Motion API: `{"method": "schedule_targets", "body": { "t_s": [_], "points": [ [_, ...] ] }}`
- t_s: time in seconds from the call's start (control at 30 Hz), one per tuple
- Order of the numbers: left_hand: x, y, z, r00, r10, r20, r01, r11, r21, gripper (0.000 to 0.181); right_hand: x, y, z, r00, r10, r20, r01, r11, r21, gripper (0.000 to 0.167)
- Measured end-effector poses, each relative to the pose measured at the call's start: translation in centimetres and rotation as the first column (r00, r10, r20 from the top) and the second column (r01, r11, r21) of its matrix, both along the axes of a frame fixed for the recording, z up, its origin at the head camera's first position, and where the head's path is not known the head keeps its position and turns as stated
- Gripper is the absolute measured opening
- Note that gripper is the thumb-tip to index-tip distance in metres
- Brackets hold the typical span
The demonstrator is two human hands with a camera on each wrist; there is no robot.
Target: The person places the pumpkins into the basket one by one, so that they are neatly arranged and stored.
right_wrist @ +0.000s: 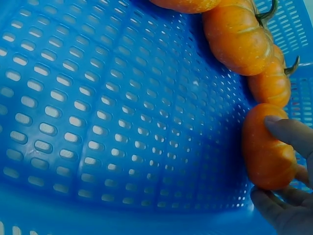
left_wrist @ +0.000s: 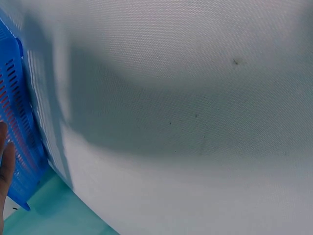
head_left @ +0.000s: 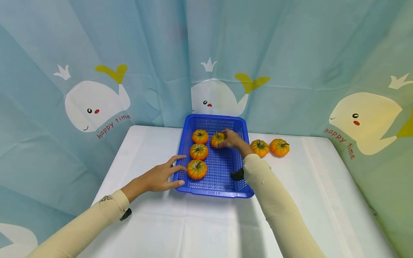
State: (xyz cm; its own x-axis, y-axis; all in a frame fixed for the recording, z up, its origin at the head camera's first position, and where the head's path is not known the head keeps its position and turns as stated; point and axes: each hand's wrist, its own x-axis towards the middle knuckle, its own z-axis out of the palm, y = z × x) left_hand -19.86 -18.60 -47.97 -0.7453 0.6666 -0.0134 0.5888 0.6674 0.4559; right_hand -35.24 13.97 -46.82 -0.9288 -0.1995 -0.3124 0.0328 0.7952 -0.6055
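Observation:
A blue perforated plastic basket (head_left: 211,193) sits on the white table. Inside it, along the left side, three small orange pumpkins (head_left: 196,170) stand in a column. My right hand (head_left: 233,139) reaches over the basket's right wall and grips another small pumpkin (head_left: 217,140), beside the farthest of the three. In the right wrist view, thumb and fingers lie around that pumpkin (right_wrist: 266,149), low over the basket floor. My left hand (head_left: 160,176) is at the basket's left rim with fingers spread, near the closest pumpkin. Only its fingertips (left_wrist: 6,169) show in the left wrist view.
Two more pumpkins, one (head_left: 259,148) close to the basket's right wall and one (head_left: 279,147) farther right, lie on the white table (head_left: 309,200). A blue curtain (head_left: 155,64) with whale prints hangs behind and at both sides.

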Motion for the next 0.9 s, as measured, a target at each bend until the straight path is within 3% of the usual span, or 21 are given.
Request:
{"method": "schedule_targets", "body": {
  "t_s": [0.37, 0.9],
  "points": [
    [-0.03, 0.11, -0.25, 1.000, 0.004, 0.000, -0.004, 1.000, -0.002, 0.055, -0.21, -0.09, -0.59, 0.999, -0.017, -0.028, 0.017, 1.000, -0.007, 0.077],
    [0.02, -0.01, -0.32, 1.000, 0.004, -0.005, -0.004, 1.000, -0.001, 0.054, -0.30, 0.01, -0.47, 1.000, -0.016, -0.002, 0.016, 1.000, -0.021, 0.076]
  ]
}}
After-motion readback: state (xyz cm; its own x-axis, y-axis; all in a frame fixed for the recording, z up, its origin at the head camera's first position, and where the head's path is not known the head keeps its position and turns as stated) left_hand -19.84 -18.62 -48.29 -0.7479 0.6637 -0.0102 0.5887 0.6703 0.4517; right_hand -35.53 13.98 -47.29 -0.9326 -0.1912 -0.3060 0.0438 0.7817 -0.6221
